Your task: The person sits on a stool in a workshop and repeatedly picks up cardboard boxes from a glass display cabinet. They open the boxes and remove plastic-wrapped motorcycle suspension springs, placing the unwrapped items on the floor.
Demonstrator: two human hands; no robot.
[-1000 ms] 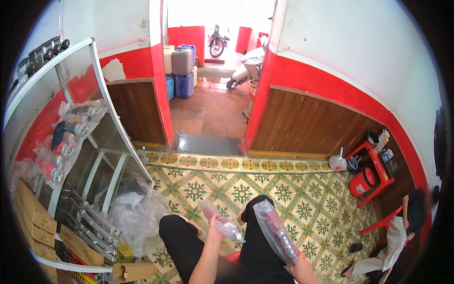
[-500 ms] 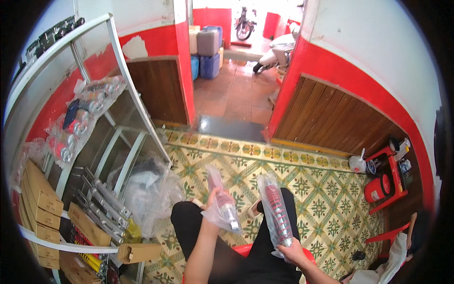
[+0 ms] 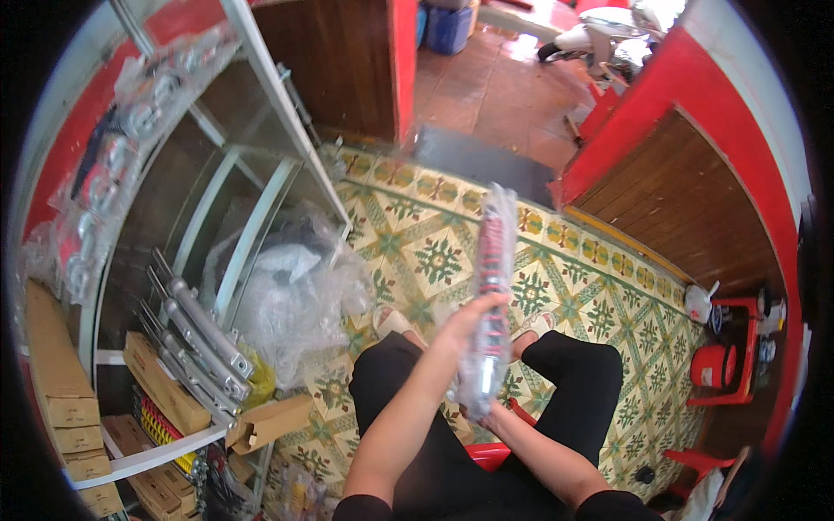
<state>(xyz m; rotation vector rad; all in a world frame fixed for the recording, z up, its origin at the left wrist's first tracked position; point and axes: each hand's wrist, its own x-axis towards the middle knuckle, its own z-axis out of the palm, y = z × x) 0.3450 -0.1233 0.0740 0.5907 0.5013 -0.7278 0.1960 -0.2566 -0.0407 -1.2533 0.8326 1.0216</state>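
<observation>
Head view: bagged red-and-black shock absorber [image 3: 492, 286] upright at centre, left hand [image 3: 465, 323] fingers wrapped around its middle, right hand [image 3: 488, 415] at 6 o'clock grips its bottom end, finger state unclear; shelf [image 3: 187, 286] at 9 o'clock.

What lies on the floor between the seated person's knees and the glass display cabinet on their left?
In the head view, a heap of crumpled clear plastic bags lies there, with an open cardboard box below it, by the cabinet foot.

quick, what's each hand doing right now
Left hand: closed around the middle of the plastic-wrapped shock absorber, holding it upright.
Right hand: at the package's lower end, mostly hidden behind it; its grip cannot be told.
</observation>
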